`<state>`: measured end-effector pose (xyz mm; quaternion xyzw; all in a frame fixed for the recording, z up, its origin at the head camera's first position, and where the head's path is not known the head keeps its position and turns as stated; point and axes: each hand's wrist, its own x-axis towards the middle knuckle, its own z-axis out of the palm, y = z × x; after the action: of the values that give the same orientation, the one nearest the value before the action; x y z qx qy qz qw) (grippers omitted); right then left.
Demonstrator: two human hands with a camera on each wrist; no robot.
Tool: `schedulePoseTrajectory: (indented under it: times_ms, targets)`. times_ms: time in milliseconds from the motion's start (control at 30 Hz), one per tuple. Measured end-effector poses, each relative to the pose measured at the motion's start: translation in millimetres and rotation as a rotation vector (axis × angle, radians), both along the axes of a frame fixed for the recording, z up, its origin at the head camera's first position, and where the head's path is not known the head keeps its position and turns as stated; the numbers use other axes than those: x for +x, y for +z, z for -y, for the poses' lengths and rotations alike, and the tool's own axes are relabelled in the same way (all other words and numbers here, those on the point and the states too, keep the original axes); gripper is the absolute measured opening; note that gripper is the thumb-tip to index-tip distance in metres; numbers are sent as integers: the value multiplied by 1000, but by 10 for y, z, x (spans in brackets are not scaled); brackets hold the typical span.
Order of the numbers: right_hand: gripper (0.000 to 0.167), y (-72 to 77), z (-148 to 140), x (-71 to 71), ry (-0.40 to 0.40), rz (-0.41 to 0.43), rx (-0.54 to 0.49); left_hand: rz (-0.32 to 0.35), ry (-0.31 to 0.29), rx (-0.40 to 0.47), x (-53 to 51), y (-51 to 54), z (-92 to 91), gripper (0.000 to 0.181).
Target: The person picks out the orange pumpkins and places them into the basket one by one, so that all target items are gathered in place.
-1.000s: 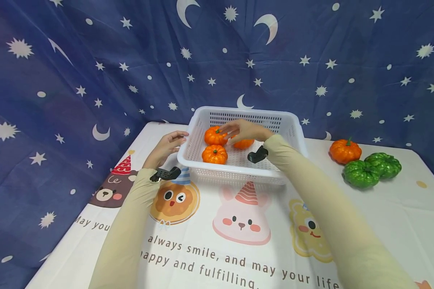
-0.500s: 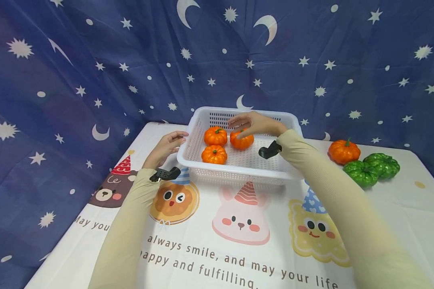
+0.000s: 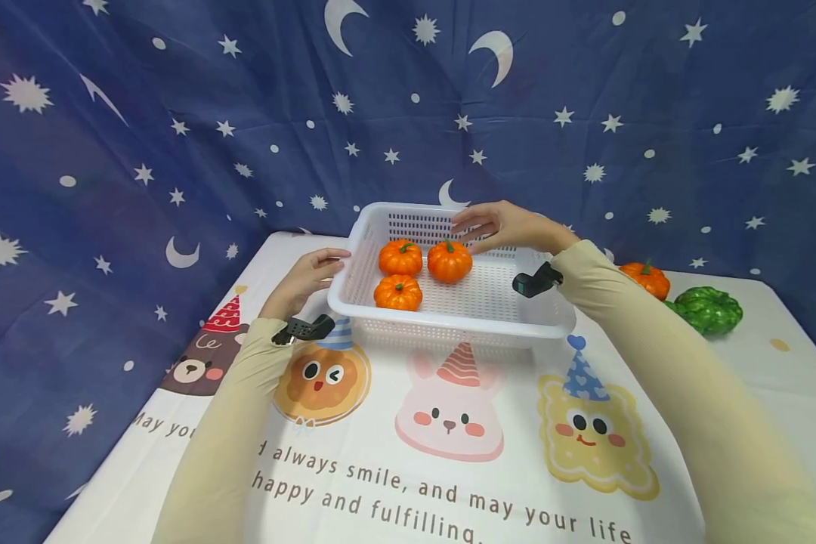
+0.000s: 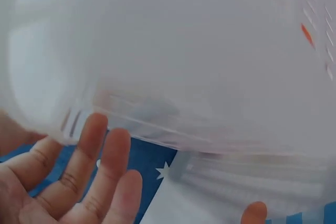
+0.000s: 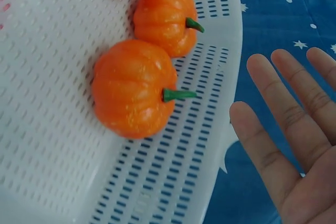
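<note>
A white plastic basket stands on the table with three small orange pumpkins in it. One pumpkin is at the back left, another in front of it, and the third to their right. My left hand is at the basket's left end, its fingertips at the rim; the fingers look relaxed in the left wrist view. Over the basket's back right part is my right hand, holding nothing, its fingers spread in the right wrist view. It is just right of the third pumpkin.
Right of the basket, an orange pumpkin and a green pumpkin sit on the white printed tablecloth, partly behind my right arm. A dark blue star-patterned curtain hangs behind and at the left.
My right hand has risen off the third pumpkin and moved right, leaving that pumpkin in the basket. My left hand has stayed at the left rim. The head view has shifted slightly.
</note>
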<state>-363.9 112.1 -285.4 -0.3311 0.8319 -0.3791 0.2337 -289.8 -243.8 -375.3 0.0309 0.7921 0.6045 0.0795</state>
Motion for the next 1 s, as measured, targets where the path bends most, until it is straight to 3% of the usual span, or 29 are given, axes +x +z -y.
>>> schedulePoseTrajectory:
  times_ms: [400,700,1000]
  targets:
    - [54,43,-318,79,-61,-62,0,38,-2,-45,44,89,-38,45]
    - [51,100,-530,147,-71,-126,-18,-54,-35,-114,-13,11,45,48]
    - [51,152,-785,177,-167,-171,21,-64,14,25,-41,-56,28,53]
